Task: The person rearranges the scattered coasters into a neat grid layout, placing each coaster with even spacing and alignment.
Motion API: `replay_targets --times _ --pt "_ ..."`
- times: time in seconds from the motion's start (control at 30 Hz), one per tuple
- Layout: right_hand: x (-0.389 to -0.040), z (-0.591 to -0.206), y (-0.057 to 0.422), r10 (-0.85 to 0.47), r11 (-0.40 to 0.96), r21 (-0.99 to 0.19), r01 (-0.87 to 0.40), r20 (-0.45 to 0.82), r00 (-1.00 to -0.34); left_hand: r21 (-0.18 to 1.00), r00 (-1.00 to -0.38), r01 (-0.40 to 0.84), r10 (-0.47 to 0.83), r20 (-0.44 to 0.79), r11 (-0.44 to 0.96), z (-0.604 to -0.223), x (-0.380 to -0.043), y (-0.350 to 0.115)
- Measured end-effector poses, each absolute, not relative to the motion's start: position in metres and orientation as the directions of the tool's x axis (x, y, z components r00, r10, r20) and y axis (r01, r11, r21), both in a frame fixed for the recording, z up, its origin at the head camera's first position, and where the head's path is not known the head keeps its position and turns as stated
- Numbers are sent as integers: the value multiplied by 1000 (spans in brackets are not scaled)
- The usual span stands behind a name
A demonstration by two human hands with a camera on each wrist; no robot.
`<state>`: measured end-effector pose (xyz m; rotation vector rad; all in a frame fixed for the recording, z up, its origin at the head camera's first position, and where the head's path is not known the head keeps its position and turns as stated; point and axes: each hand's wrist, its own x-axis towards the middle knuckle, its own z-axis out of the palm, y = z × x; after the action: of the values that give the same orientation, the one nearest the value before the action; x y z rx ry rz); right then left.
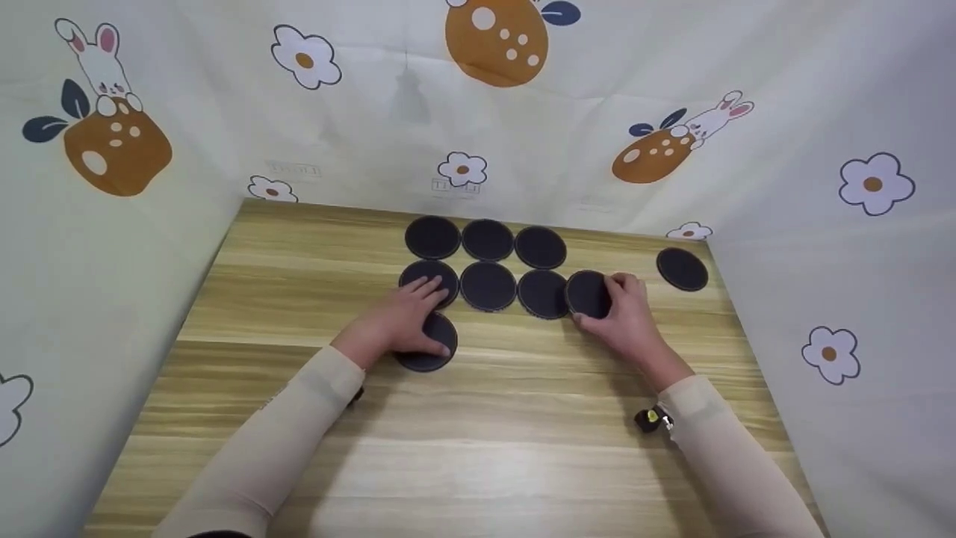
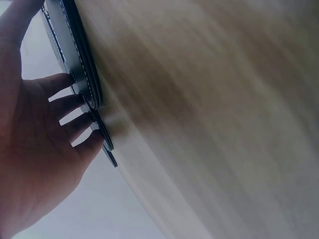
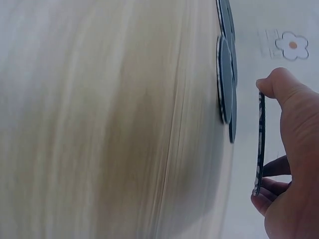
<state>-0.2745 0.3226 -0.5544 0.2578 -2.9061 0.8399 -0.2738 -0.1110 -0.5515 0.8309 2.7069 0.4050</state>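
My left hand [image 1: 399, 320] lies spread over two black round coasters with stitched edges. Its fingers rest on the left coaster [image 1: 445, 277] of the middle row, while the thumb touches the front coaster [image 1: 441, 329]. In the left wrist view, the fingertips meet the edges of the coasters [image 2: 79, 55]. My right hand [image 1: 631, 317] pinches another coaster [image 1: 586, 295] by opposite edges, thumb on one side and fingers on the other. In the right wrist view, that held coaster [image 3: 261, 139] appears edge-on, raised off the table.
Three coasters line the back row, including the back middle coaster [image 1: 488, 240]. The middle coaster [image 1: 488, 286] and right coaster [image 1: 543, 294] continue the second row. A lone coaster [image 1: 682, 269] lies far right on the wooden table [image 1: 478, 448]. Patterned cloth [image 1: 373, 134] walls the table's back and sides.
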Motion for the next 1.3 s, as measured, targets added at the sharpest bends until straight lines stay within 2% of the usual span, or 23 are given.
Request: replay_targets --times 0.23,0.63,1.07,1.3 --pt "-267 -552 306 -209 837 -476 -269 176 -962 358 -791 503 586 -177 787 -553 -273 -112" --pt "-255 -555 278 -298 802 -484 -350 185 -937 343 -790 510 587 -177 789 -552 -274 -112" --pt "-245 -557 249 -377 776 -486 -402 153 -913 366 -789 511 594 -160 778 -551 -273 -112" --pt "-237 -560 235 -395 763 -500 -409 140 -908 367 -792 484 576 -201 794 -551 -273 -111"
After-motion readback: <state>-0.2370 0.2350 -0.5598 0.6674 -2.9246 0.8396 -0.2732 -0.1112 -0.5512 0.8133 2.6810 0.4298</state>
